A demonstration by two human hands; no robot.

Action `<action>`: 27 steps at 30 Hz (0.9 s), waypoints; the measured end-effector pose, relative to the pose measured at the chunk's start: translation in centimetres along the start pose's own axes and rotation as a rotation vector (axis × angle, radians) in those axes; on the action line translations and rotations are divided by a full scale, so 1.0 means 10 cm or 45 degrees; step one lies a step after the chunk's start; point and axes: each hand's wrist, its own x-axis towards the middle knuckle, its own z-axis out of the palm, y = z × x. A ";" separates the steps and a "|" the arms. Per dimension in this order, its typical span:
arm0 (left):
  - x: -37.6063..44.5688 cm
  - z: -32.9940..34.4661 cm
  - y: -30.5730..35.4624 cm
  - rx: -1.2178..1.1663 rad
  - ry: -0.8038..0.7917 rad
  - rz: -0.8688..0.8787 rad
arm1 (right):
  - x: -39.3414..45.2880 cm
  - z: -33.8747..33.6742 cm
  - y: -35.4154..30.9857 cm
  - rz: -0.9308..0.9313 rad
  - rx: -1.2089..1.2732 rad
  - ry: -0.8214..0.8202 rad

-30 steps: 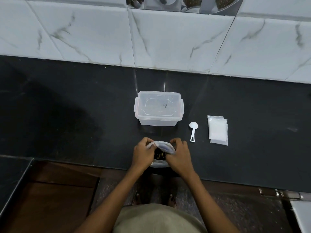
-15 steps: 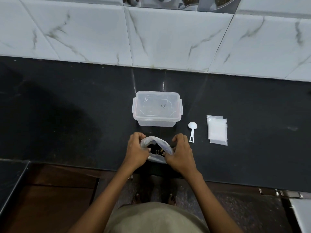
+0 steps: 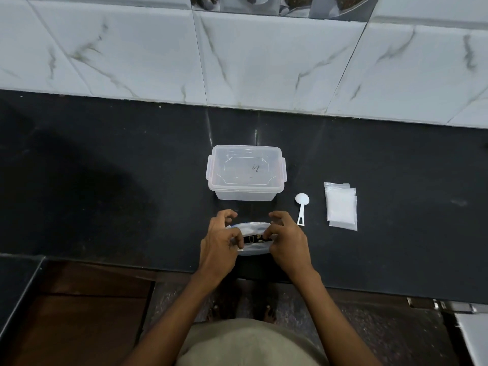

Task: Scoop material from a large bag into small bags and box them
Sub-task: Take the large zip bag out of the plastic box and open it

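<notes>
A clear plastic bag (image 3: 252, 227) with dark material inside stands near the front edge of the black counter (image 3: 105, 180). My left hand (image 3: 220, 240) pinches the bag's rim on its left side, and my right hand (image 3: 286, 237) pinches the rim on its right, holding the mouth open. Just behind the bag sits a clear plastic box (image 3: 246, 172) with its lid on. A small white scoop (image 3: 301, 208) lies to the right of the box. Further right lies a stack of small clear bags (image 3: 341, 206).
A marble-tiled wall (image 3: 237, 62) closes off the back of the counter. Below the counter's front edge are brown cabinet fronts (image 3: 79, 313) at left and a speckled floor (image 3: 383, 334) at right. A metal fitting (image 3: 449, 306) sits at lower right.
Both hands have spread the bag's rim wider apart, so its mouth is more open and flatter. The box, scoop and small bags have not moved.
</notes>
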 end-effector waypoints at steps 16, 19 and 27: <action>0.14 0.00 0.04 0.110 -0.267 -0.060 | 0.15 -0.33 -0.21 0.104 -0.199 -0.423; 0.15 0.03 0.07 0.070 -0.228 -0.013 | 0.18 -0.31 -0.28 0.143 -0.241 -0.350; 0.15 0.03 0.06 0.291 -0.416 -0.078 | 0.06 -0.14 -0.14 0.224 -0.269 -0.304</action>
